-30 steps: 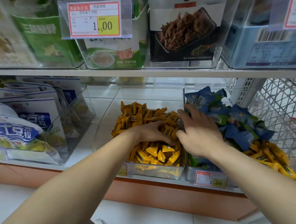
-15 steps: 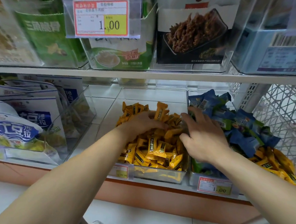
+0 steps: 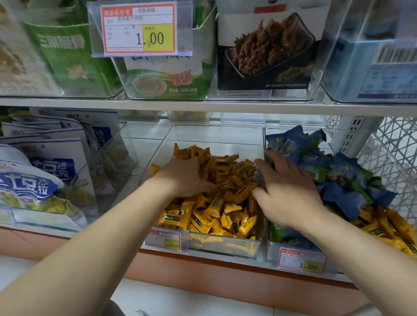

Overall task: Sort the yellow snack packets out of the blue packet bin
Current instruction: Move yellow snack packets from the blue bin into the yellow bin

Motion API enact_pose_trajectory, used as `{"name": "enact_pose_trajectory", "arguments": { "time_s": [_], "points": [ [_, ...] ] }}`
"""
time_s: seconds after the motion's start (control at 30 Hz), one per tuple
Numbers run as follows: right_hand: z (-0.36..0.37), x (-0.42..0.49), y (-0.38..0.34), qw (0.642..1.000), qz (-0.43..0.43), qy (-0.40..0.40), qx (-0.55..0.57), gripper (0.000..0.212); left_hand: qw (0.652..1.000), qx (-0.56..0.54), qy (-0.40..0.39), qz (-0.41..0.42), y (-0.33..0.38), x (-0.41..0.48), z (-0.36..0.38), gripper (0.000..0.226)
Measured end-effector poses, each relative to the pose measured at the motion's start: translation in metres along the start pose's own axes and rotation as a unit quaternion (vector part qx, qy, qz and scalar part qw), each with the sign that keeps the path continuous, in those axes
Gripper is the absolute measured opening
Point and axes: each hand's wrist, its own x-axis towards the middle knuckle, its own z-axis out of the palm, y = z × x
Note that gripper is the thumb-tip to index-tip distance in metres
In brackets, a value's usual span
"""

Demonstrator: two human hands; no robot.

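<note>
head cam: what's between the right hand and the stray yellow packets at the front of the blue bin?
Head view: a heap of blue packets lies between the right hand and the yellow packets.

One view only: head-worn, wide-angle. Faces forward and down at the lower shelf (image 3: 147, 138), close in. Mid-frame: left hand (image 3: 183, 178) and right hand (image 3: 291, 195); upper shelf (image 3: 206, 107) above, floor (image 3: 192, 304) below.

white shelf (image 3: 206, 107) | wire mesh panel (image 3: 405, 156) — right | floor (image 3: 192, 302) — glossy white tiles
</note>
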Motion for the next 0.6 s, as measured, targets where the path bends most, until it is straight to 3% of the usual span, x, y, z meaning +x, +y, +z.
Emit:
{"name": "enact_pose_trajectory", "arguments": {
  "time_s": [0.1,0.2,0.33,0.5,0.6],
  "points": [
    [-0.001,-0.001,0.0,1.0,-0.001,-0.001,0.001,0.065,0.996,0.078,-0.033,-0.016,0.014,0.004,0.014,0.078],
    [-0.001,-0.002,0.0,1.0,-0.003,0.001,0.003,0.065,0.997,0.065,-0.038,-0.033,0.013,0.01,0.014,0.083],
    [0.0,-0.002,0.0,1.0,-0.004,0.0,0.002,0.066,0.99,0.04,-0.121,-0.069,0.004,0.008,0.02,0.134],
    [0.002,-0.001,-0.001,1.0,-0.004,0.002,0.002,0.065,0.994,0.01,-0.102,-0.036,0.003,0.011,0.031,0.135],
    [0.002,-0.001,-0.004,1.0,-0.003,0.008,-0.003,0.063,0.982,-0.109,-0.151,-0.042,0.003,0.013,0.036,0.135]
  ]
}}
